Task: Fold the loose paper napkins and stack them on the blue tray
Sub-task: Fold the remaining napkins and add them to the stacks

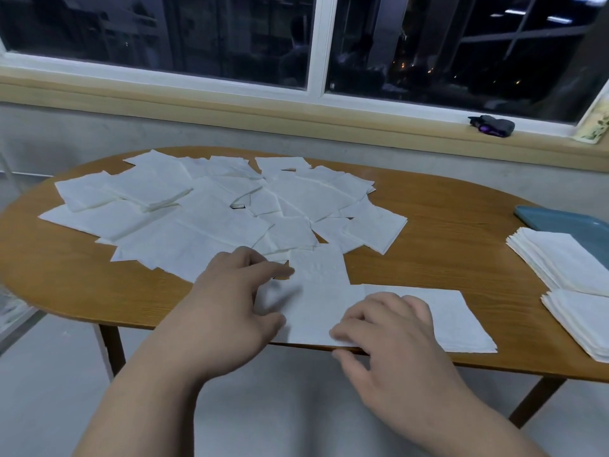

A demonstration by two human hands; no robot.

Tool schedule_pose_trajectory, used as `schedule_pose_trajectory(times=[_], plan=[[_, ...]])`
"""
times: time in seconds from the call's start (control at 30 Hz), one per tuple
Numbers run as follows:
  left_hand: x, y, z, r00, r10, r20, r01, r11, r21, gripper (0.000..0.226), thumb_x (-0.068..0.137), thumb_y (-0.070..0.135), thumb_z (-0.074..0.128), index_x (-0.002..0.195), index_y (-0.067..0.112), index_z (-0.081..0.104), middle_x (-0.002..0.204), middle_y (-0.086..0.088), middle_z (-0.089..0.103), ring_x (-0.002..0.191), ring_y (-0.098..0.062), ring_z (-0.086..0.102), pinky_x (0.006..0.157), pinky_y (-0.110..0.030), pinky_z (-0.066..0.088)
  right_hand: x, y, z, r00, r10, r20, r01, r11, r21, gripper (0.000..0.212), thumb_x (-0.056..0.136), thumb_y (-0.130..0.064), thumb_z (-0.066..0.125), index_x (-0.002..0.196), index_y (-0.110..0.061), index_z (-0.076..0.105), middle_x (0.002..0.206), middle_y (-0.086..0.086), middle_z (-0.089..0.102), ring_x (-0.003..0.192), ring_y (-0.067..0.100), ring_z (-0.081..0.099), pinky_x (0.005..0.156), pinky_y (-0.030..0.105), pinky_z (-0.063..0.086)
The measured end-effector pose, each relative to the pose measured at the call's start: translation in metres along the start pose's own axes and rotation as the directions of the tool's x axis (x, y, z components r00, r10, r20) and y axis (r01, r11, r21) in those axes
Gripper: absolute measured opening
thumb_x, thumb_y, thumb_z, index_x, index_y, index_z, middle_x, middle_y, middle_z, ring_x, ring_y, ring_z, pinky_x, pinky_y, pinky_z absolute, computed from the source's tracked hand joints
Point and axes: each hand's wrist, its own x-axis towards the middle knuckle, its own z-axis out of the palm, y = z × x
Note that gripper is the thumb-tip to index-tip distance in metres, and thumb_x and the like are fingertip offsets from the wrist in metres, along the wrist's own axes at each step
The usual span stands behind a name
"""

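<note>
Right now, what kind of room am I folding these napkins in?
Likely a plain indoor room, perhaps a dining or common area, at night: an oval wooden table strewn with napkins sits below a wide window showing darkness and city lights.

Left hand [237,305] and right hand [392,338] on a napkin [321,285] at table [438,225] edge, loose napkins [211,209] behind, folded stack [560,258] overlapping blue tray [557,217]
</note>
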Motion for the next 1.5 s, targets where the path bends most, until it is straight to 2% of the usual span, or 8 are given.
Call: schedule_pose_trajectory(times=[0.53, 0.77, 0.87, 0.93, 1.1, 1.23, 1.37, 1.5], plan=[[-0.002, 0.007, -0.002, 0.973, 0.094, 0.211, -0.101, 0.995, 0.023, 0.045, 0.065, 0.059, 0.059, 0.110, 0.059, 0.056, 0.119, 0.033, 0.044, 0.121, 0.004, 0.031, 0.104, -0.024, 0.032, -0.003, -0.004, -0.005, 1.000, 0.013, 0.012, -0.012, 0.999, -0.049, 0.011, 0.083, -0.035, 0.062, 0.073, -0.039, 0.057, 0.081, -0.025, 0.056, 0.089, 0.002, 0.050, 0.086, 0.031, 0.028], [-0.002, 0.013, -0.003, 0.969, 0.151, 0.195, -0.152, 0.988, -0.013, 0.047, 0.065, 0.067, 0.059, 0.109, 0.052, 0.064, 0.116, 0.034, 0.050, 0.120, 0.006, 0.037, 0.101, -0.023, 0.034, 0.004, -0.005, -0.025, 0.980, 0.192, -0.047, -0.171, 0.943, 0.286, 0.012, 0.089, -0.042, 0.052, 0.079, -0.038, 0.056, 0.090, -0.025, 0.059, 0.105, -0.010, 0.043, 0.086, 0.017, 0.030], [-0.003, 0.022, -0.007, 0.988, 0.155, 0.025, -0.152, 0.982, -0.112, 0.017, 0.084, 0.033, 0.064, 0.093, 0.045, 0.072, 0.095, 0.023, 0.065, 0.104, -0.001, 0.055, 0.084, -0.020, 0.043, 0.009, -0.003, -0.044, 0.959, 0.280, -0.038, -0.229, 0.850, 0.475, 0.007, 0.083, -0.044, 0.056, 0.090, -0.044, 0.057, 0.103, -0.031, 0.060, 0.107, -0.006, 0.045, 0.071, 0.009, 0.035], [-0.005, 0.028, -0.007, 0.993, 0.092, -0.071, -0.106, 0.966, -0.234, 0.026, 0.088, 0.018, 0.063, 0.088, 0.042, 0.075, 0.089, 0.023, 0.069, 0.096, 0.000, 0.061, 0.075, -0.012, 0.043, 0.012, 0.000, -0.054, 0.959, 0.276, -0.063, -0.195, 0.804, 0.562, 0.018, 0.081, -0.041, 0.061, 0.096, -0.049, 0.055, 0.103, -0.029, 0.063, 0.104, -0.004, 0.054, 0.071, 0.007, 0.037], [-0.001, 0.049, 0.005, 0.988, -0.057, -0.144, -0.021, 0.872, -0.488, 0.033, 0.088, 0.012, 0.067, 0.084, 0.043, 0.076, 0.084, 0.022, 0.073, 0.082, 0.003, 0.067, 0.066, -0.008, 0.045, 0.008, 0.014, -0.061, 0.968, 0.245, -0.060, -0.148, 0.744, 0.652, 0.070, 0.084, -0.036, 0.066, 0.128, -0.074, 0.026, 0.096, -0.016, 0.066, 0.089, 0.005, 0.064, 0.076, 0.018, 0.047], [0.010, 0.066, 0.023, 0.977, -0.132, -0.165, -0.012, 0.747, -0.665, 0.020, 0.082, 0.023, 0.069, 0.092, 0.040, 0.076, 0.087, 0.009, 0.076, 0.084, -0.010, 0.072, 0.074, -0.030, 0.053, -0.006, 0.034, -0.061, 0.955, 0.292, -0.051, -0.175, 0.695, 0.698, 0.076, 0.070, -0.058, 0.058, 0.127, -0.083, 0.015, 0.095, -0.015, 0.068, 0.091, 0.009, 0.065, 0.079, 0.025, 0.050], [0.021, 0.083, 0.041, 0.978, -0.184, -0.098, 0.048, 0.658, -0.751, 0.033, 0.089, 0.013, 0.069, 0.103, 0.043, 0.072, 0.095, 0.009, 0.076, 0.089, -0.013, 0.073, 0.082, -0.040, 0.055, -0.017, 0.061, -0.056, 0.936, 0.334, -0.111, -0.179, 0.722, 0.669, 0.055, 0.083, -0.050, 0.057, 0.125, -0.078, 0.037, 0.106, -0.026, 0.068, 0.089, 0.006, 0.067, 0.078, 0.028, 0.054], [0.028, 0.101, 0.058, 0.976, -0.188, -0.115, 0.085, 0.802, -0.591, 0.058, 0.085, 0.030, 0.067, 0.122, 0.069, 0.046, 0.060, 0.015, 0.057, 0.056, -0.003, 0.054, 0.056, -0.014, 0.042, -0.022, 0.085, -0.055, 0.895, 0.409, -0.177, -0.202, 0.725, 0.658, 0.034, 0.095, -0.015, 0.062, 0.101, -0.047, 0.073, 0.082, -0.010, 0.067, 0.074, 0.010, 0.062, 0.060, 0.015, 0.045]])
